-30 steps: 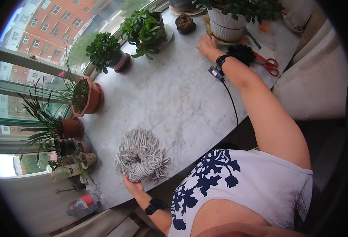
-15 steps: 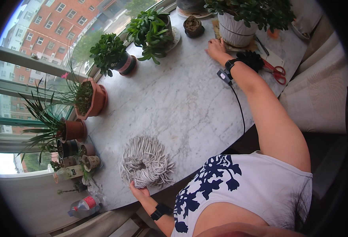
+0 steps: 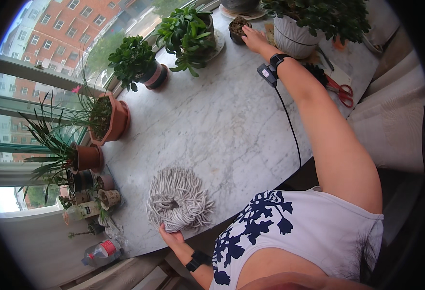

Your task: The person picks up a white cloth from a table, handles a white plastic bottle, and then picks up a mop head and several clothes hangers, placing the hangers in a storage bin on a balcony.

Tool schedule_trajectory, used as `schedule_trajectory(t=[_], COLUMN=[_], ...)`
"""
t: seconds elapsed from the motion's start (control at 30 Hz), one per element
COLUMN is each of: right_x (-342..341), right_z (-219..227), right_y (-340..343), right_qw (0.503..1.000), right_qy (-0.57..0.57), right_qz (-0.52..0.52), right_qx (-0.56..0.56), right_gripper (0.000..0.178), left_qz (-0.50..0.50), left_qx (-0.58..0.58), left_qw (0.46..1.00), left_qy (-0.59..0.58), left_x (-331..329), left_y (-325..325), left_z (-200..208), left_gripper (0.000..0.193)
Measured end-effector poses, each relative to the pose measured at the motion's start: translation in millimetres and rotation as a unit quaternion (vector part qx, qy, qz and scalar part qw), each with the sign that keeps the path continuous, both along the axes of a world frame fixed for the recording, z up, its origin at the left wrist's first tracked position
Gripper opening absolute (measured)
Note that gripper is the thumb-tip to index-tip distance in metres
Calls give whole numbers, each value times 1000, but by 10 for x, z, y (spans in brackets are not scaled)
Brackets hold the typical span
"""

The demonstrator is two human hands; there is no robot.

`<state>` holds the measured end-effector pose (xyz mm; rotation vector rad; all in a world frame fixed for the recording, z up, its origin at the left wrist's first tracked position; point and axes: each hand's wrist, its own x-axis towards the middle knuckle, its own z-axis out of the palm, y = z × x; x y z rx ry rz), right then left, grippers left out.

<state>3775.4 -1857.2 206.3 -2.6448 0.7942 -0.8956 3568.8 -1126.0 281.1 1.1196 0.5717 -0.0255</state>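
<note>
A grey mop head (image 3: pixel 183 186) of thick, cord-like strands lies in a ring near the table's front edge. My left hand (image 3: pixel 173 237) is at its lower edge, thumb over the strands; the other fingers are partly hidden beneath. My right arm stretches to the far side, where my right hand (image 3: pixel 256 39) has its fingers extended at the right side of a small dark pot (image 3: pixel 237 36) with brown, soil-like filling. Whether the fingertips press on the pot's rim or only hover there is hard to see.
Potted plants, such as a terracotta one (image 3: pixel 118 121), line the window side. A large white pot (image 3: pixel 292 38) stands right of my right hand, near red-handled scissors (image 3: pixel 344 92). A black cable (image 3: pixel 288 116) hangs from my right wrist device. A plastic bottle (image 3: pixel 101 252) lies lower left.
My right hand has moved left and away from me, from beside the white pot to the small dark pot. My left hand and the mop head stay nearly still.
</note>
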Motion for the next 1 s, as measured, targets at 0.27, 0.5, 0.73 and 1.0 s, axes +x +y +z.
schedule_trajectory(t=[0.27,0.5,0.73,1.0], right_x=[-72,-746,-1206,-1473], right_z=[-53,-149,843,1420], right_y=[179,683,2371,3882], right_qw=[962,878,770,689], right_qy=[-151,-62,63,141], right_qz=[105,325,569,664], right_qx=[202,346,284,255], right_gripper=[26,28,26,26], left_qz=[39,91,-1,-27], left_qx=[-1,-24,426,558], left_qw=[999,985,876,786], left_qy=[-25,-147,-225,-263], left_x=[-232,-116,-723,-1459], left_y=[-33,-314,-63,413], left_z=[40,406,981,1655], left_gripper=[48,36,48,47])
